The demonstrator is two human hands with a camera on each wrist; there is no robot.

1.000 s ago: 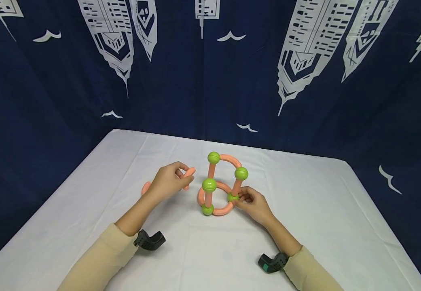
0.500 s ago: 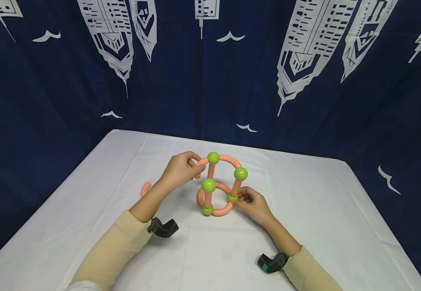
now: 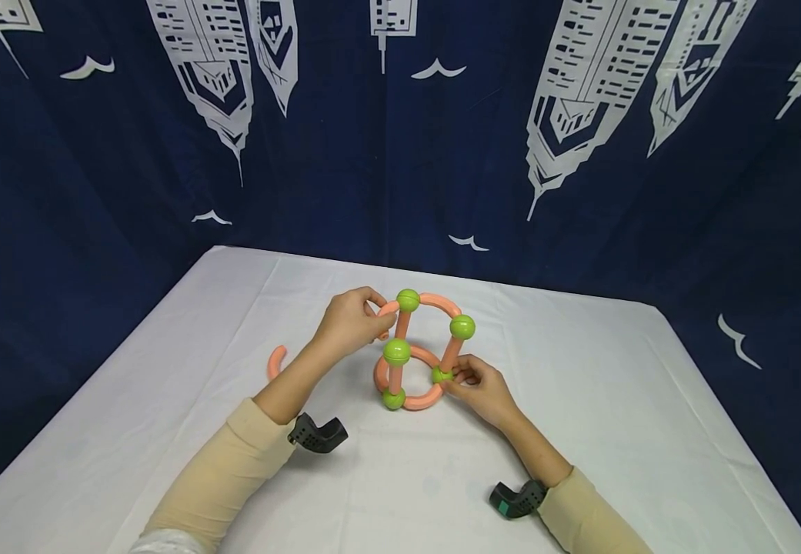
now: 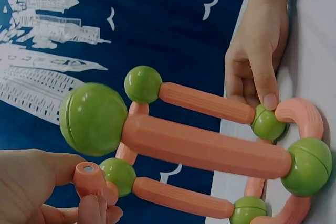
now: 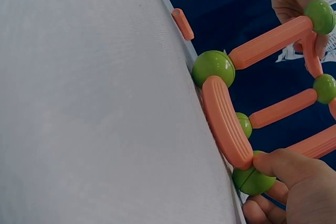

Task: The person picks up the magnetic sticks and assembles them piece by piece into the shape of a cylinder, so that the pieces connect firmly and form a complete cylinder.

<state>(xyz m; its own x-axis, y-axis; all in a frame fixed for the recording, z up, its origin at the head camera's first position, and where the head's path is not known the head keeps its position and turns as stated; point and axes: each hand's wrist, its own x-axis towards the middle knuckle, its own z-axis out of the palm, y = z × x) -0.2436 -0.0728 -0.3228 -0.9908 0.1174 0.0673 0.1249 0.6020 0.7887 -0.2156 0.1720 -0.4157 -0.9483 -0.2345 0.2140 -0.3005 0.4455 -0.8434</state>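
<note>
Several green balls and orange rods form a standing frame, with a ring of curved rods at the bottom and three upright rods (image 4: 205, 148). My left hand (image 3: 348, 323) pinches a curved orange rod (image 4: 90, 179) between thumb and fingers. One end of that rod meets the far top green ball (image 3: 408, 300); the other end points free, showing a small metal disc in the left wrist view. Down at the base, my right hand (image 3: 486, 392) holds the lower right green ball (image 5: 251, 181) between thumb and fingers. A curved rod joins the far top ball to the right top ball (image 3: 463, 327).
Another curved orange rod (image 3: 275, 362) lies on the white tablecloth (image 3: 400, 477), just beyond my left forearm. A dark blue curtain (image 3: 386, 154) with white building prints hangs behind the table. Each wrist wears a black camera mount (image 3: 318, 435).
My left hand has moved right and away from me, bringing the curved rod to the far top ball. The right top ball has shifted slightly outward. My right hand keeps its place.
</note>
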